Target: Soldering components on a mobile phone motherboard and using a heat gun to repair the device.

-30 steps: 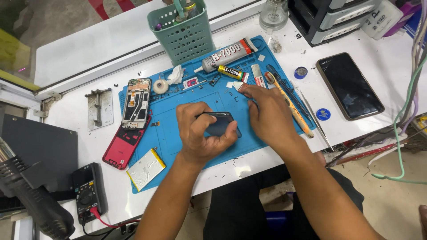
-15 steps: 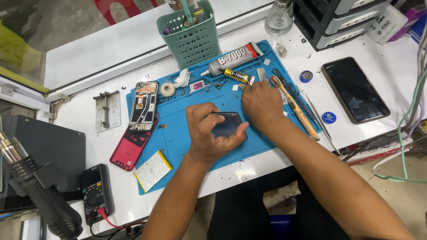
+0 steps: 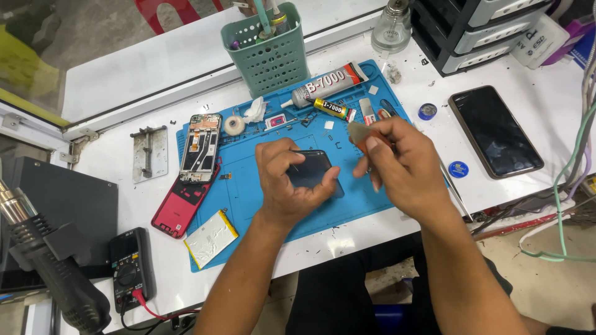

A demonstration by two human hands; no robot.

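Dark phone part (image 3: 313, 170), a flat panel or back cover, lies on the blue work mat (image 3: 248, 198) near the middle of the bench (image 3: 112, 99), pinned under the left hand (image 3: 287, 180), whose fingers curl over its near and left edges. The right hand (image 3: 400, 162) hovers just beside it, above the mat, pinching a thin triangular pick (image 3: 359, 132) between thumb and forefinger; the pick is clear of the dark part, not touching it.

As for progress, the work looks mid-way. A phone frame (image 3: 200, 147) with its insides exposed lies at the mat's left edge, overlapping a red back cover (image 3: 181, 208), and a flat battery pack (image 3: 210, 238) sits apart below them, so the disassembly seems done. Two glue tubes (image 3: 328, 84) lie at the top of the mat, both seemingly capped. Whatever is to be scraped or pried on the dark part appears yet to be finished, and nothing is reassembled.

Much of the dark part hides under the left palm, so its exact kind is hard to tell. A second dark phone (image 3: 495, 130) rests on the right of the bench, well apart. The heat gun (image 3: 53, 260) at the lower left is cut off by the edge.
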